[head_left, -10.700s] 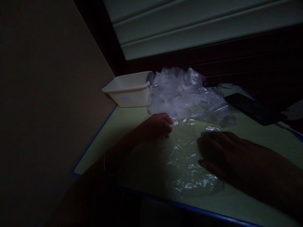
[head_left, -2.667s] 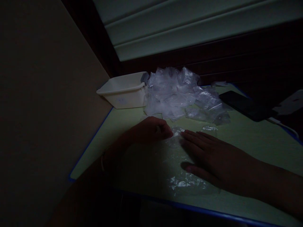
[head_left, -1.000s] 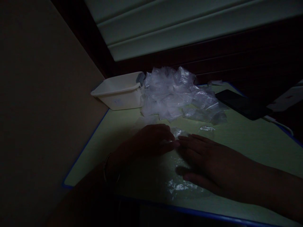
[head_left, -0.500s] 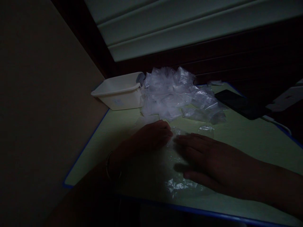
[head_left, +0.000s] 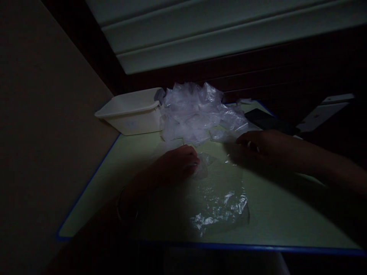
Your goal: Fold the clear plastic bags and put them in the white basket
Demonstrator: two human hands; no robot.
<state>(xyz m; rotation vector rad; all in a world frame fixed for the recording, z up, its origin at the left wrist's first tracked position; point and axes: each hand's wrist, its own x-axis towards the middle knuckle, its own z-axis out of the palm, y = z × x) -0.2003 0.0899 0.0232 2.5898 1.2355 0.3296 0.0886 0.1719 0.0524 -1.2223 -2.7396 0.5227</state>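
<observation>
The room is dim. My left hand [head_left: 185, 160] is closed over the upper left of a clear plastic bag [head_left: 220, 210], which lies flat on the table; a crumpled corner pokes out beside its fingers. My right hand [head_left: 262, 143] hovers at or just above the table near the right end of a heap of crumpled clear bags [head_left: 192, 110]. Its fingers are curled together, a small pale spot shows among them, and what they hold, if anything, is hidden.
A white plastic bin [head_left: 137, 118] with a grey handle stands left of the heap. The pale green table [head_left: 286, 225] has a blue edge. At the back right lie a dark flat device [head_left: 263, 119] and a white box [head_left: 321, 116]. A wall rises on the left.
My right hand has lifted off the flat bag and moved up and right, its fingers going from stretched to curled. My left hand keeps its hold. The view has shifted slightly right.
</observation>
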